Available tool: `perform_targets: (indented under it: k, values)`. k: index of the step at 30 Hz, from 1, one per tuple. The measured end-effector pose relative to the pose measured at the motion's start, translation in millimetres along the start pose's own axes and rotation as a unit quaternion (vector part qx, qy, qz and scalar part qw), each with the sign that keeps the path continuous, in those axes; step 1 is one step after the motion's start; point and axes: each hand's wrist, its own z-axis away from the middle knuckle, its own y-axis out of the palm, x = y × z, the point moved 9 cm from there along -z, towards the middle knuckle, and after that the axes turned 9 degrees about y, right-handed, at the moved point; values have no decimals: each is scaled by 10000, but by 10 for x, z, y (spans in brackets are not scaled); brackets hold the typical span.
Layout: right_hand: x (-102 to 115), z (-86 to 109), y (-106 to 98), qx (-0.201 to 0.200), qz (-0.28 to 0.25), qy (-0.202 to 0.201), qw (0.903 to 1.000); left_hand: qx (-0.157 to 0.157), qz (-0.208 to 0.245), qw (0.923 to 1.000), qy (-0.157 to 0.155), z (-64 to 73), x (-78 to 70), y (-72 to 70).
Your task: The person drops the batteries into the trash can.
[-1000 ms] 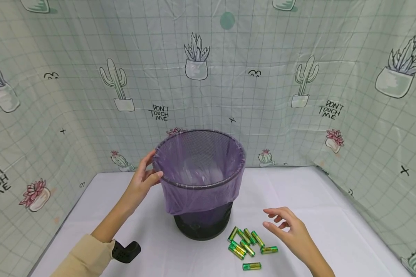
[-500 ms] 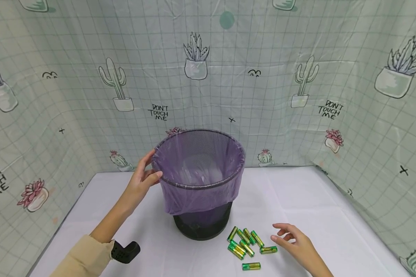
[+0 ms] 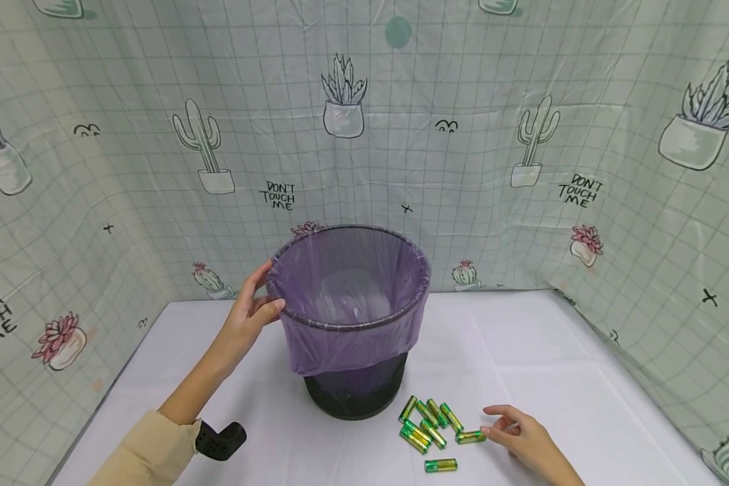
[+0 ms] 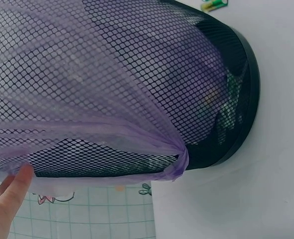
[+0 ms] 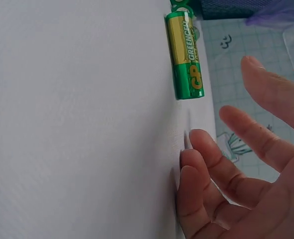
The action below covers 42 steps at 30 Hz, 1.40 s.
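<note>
Left hand: grips the lined bin by its rim.
Right hand: digits parted, just beside one battery.
Batteries: clustered on the worktop.

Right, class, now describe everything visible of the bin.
The bin is round and wider at the top, with black mesh walls, seemingly metal, and a dark solid base. It stands upright on the white table. A thin, translucent purple liner covers its inside and folds over the rim. The left hand holds the rim's left side.
</note>
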Motion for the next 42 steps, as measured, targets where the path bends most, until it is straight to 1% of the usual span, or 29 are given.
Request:
perform_targets:
  k: [8, 16, 20, 23, 29, 37, 42]
  values:
    - [-64, -40, 38, 110, 183, -141, 9997, 15, -15, 10000, -43, -4, 0, 12]
    - [-22, -50, 48, -130, 365, -305, 9988, 20, -11, 10000, -64, 8, 0, 2]
    - [-6, -33, 52, -119, 376, -387, 9985, 39, 3, 10000, -74, 13, -3, 8]
    - [-11, -33, 60, -99, 413, -374, 9984, 38, 1, 10000, -76, 17, -5, 7]
    - [0, -32, 61, -138, 473, -384, 9980, 18, -7, 10000, -28, 13, -12, 3]
    - [12, -33, 78, -189, 607, -468, 9969, 15, -31, 10000, -62, 10, -3, 8]
    - [60, -36, 86, -263, 847, -714, 9935, -8, -54, 10000, -57, 11, -5, 1]
